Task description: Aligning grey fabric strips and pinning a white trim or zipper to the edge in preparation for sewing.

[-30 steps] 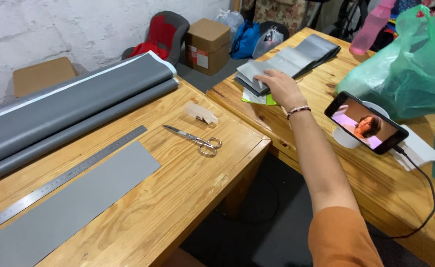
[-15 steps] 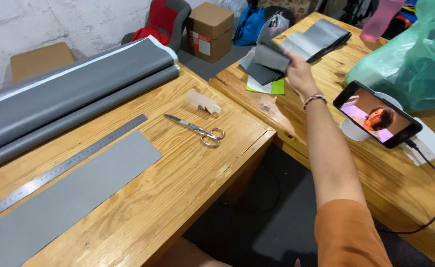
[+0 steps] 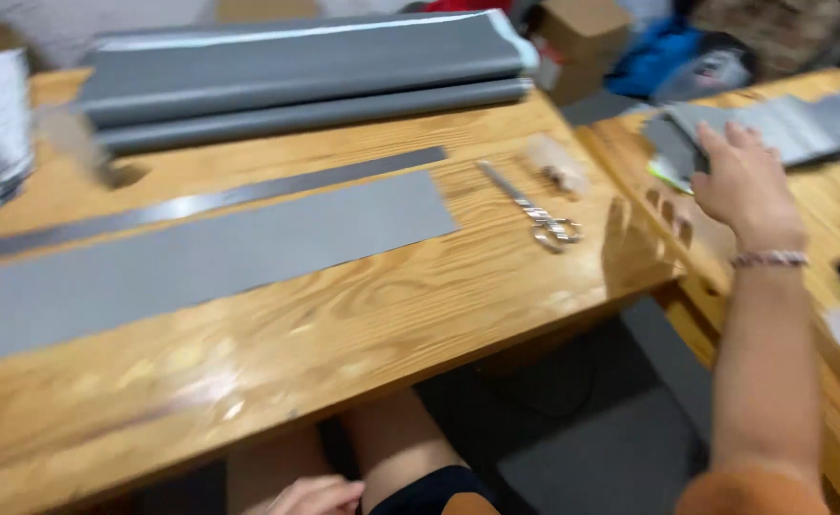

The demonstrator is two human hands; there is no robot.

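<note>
So the right hand (image 3: 744, 181) lies spread flat on the grey fabric pieces (image 3: 801, 124) at the far right table; the left hand (image 3: 317, 496) rests loosely curled, empty I think, by the knee. Fabric looks soft, light, floppy; pinch an edge.

The view swung toward nine o'clock and blurred, so the whole grey strip (image 3: 210, 253) and the steel ruler (image 3: 200, 202) above it came into sight on the near table (image 3: 362, 324), with the scissors (image 3: 532, 208) now at about two o'clock. The right hand (image 3: 746, 181), which had lifted a grey piece half a second ago, came down flat on the stack of grey pieces (image 3: 782, 129) at two o'clock. The phone slid almost off the three o'clock edge, and the green bag went out of view. The left hand (image 3: 317, 496) appeared at six o'clock, near the knee.
</note>
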